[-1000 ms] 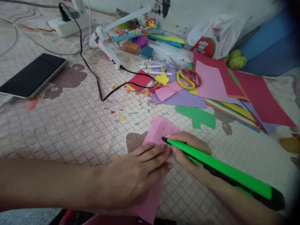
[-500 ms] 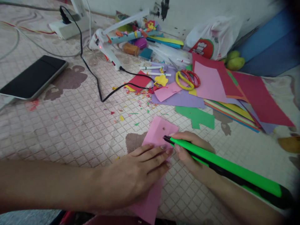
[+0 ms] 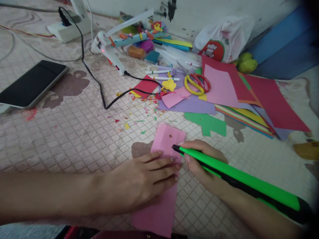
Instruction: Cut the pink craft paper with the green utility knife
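A strip of pink paper (image 3: 157, 215) lies on the patterned tablecloth, with a small round hole near its far end. My left hand (image 3: 142, 182) rests flat across the strip, fingers stretched out and pressing it down. In my right hand (image 3: 204, 162) is a green and black utility knife (image 3: 239, 174), gripped near its front end. Its dark tip is over the paper, just nearer to me than the hole; whether it touches cannot be made out. The knife's long body runs back along my right forearm.
Beyond the strip lie paper scraps, a green cut-out (image 3: 206, 123), scissors (image 3: 196, 84) and stacked coloured paper (image 3: 271, 106). A glue gun (image 3: 111, 54) trails a black cord. A phone (image 3: 32, 83) is at left. A plastic bag (image 3: 224, 39) stands against the wall.
The view has shifted slightly. The pink strip has turned a little under my left hand, its near end now further right. My right hand keeps hold of the utility knife.
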Demonstrator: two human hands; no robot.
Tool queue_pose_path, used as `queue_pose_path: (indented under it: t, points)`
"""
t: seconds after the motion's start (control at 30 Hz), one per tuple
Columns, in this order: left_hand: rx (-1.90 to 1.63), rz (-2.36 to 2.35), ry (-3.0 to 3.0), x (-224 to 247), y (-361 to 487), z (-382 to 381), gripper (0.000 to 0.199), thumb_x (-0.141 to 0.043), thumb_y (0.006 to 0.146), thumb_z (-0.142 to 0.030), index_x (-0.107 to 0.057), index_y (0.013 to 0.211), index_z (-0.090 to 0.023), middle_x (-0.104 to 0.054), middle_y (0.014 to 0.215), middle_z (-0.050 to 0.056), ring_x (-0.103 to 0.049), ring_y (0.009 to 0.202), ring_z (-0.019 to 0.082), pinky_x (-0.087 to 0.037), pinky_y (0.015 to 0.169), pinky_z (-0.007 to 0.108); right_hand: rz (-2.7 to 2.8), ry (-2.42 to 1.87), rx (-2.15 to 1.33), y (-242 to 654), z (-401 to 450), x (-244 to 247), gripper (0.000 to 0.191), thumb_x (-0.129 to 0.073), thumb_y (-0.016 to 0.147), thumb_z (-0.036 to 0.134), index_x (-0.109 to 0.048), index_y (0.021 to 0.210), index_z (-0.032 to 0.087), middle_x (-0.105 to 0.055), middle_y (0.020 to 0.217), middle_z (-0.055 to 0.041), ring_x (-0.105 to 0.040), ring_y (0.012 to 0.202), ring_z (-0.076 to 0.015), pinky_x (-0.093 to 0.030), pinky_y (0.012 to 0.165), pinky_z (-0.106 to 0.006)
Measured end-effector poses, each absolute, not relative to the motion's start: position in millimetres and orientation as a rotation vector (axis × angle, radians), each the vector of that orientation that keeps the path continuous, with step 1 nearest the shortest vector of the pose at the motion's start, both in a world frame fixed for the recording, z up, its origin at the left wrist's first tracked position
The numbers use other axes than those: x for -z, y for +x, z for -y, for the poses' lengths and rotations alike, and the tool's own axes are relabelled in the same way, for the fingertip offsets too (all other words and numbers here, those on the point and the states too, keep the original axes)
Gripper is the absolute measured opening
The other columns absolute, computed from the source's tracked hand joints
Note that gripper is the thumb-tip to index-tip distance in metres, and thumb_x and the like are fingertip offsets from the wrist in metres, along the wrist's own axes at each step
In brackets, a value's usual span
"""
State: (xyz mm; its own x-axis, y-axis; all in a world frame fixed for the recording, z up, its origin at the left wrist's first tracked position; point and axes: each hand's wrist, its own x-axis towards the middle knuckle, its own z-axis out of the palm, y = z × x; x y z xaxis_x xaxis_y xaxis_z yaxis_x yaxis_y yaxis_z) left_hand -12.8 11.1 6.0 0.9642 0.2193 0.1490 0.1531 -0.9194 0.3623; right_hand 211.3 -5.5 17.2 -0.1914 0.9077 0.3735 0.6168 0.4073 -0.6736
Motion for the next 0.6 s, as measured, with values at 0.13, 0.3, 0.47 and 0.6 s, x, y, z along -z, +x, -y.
queue_pose_path:
  t: [0.13,0.3,0.47,0.6]
  points:
    - [-0.287,-0.397,2.791,-3.6,-7.4,0.2,0.043,-0.037,0.103,-0.031,-0.045,0.141,-0.013,-0.040,0.151,0.009,-0.036,0.141,0.023,-0.022,0.119,0.039,1.938,-1.263,-0.474,206.3,4.2,-17.5,0.018,-0.056,0.082,0.013,-0.065,0.094,0.022,-0.073,0.080,-0.0003,-0.070,0.071,-0.0133,-0.058,0.063,-0.024]
    - [-0.297,-0.450,2.832,-4.9,-5.1,2.9,0.044,-0.036,0.104,-0.038,-0.046,0.141,-0.016,-0.041,0.150,0.005,-0.036,0.140,0.022,-0.020,0.118,0.037,1.957,-1.225,-0.512,204.8,3.2,-13.5,0.017,-0.056,0.084,0.014,-0.065,0.096,0.022,-0.074,0.084,-0.0016,-0.070,0.076,-0.0143,-0.057,0.066,-0.026]
    - [-0.303,-0.454,2.832,-3.9,-5.4,2.6,0.044,-0.036,0.103,-0.038,-0.046,0.140,-0.016,-0.042,0.150,0.004,-0.036,0.140,0.022,-0.020,0.119,0.037,1.960,-1.231,-0.547,204.9,3.2,-11.3,0.019,-0.055,0.085,0.015,-0.064,0.100,0.023,-0.073,0.087,-0.0013,-0.070,0.078,-0.0152,-0.057,0.067,-0.028]
    - [-0.302,-0.442,2.798,-3.9,-5.7,2.8,0.044,-0.037,0.103,-0.036,-0.047,0.140,-0.015,-0.043,0.149,0.007,-0.037,0.140,0.023,-0.022,0.118,0.038,1.960,-1.252,-0.577,206.6,4.1,-10.2,0.022,-0.054,0.085,0.014,-0.063,0.101,0.026,-0.073,0.089,-0.0012,-0.070,0.079,-0.0167,-0.057,0.068,-0.030]
